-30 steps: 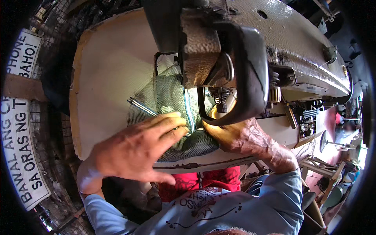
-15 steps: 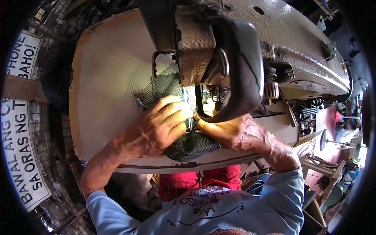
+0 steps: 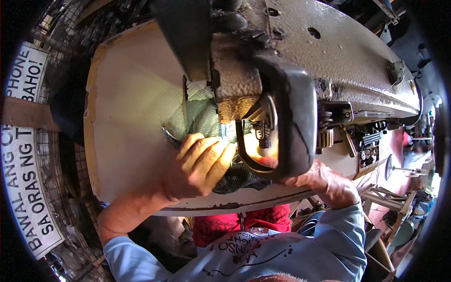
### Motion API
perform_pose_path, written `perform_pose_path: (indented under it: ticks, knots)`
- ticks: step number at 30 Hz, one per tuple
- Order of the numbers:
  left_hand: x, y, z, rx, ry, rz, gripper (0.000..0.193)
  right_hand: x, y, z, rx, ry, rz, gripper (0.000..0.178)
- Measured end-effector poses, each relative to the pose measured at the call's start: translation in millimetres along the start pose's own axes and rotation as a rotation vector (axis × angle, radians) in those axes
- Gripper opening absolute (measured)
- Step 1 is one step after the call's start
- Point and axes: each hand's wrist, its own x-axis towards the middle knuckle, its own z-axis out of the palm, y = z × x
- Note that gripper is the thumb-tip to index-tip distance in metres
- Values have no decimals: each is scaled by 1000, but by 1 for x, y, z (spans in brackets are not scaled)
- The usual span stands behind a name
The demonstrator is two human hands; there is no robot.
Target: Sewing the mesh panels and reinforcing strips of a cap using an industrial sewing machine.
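Seemingly half-fed, grey-green mesh fabric is lying beneath the brown metal sewing machine, its near end bunching; the left hand is pinching it with curled fingers, a black guard is hiding the right hand's grip.

Counts one left hand, one right hand, one bunched mesh workpiece, one industrial sewing machine at right, one tabletop, one signboard and one plank at left.

Sewing machine blocks right; tabletop offers passage left.
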Motion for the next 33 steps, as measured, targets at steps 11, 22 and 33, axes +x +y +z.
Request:
perform_pose_path:
  ticks: [11, 22, 33]
  knots:
    - [1, -6, -7, -63, -84, 137, 22, -1, 4, 1, -290, -147, -127, 40]
    - [0, -5, -10, -89, -104, 100, 25, 7, -3, -1, -266, -210, -37, 30]
    - [-8, -3, -12, 41, -191, -8, 33, 2, -3, 5, -372, -215, -113, 35]
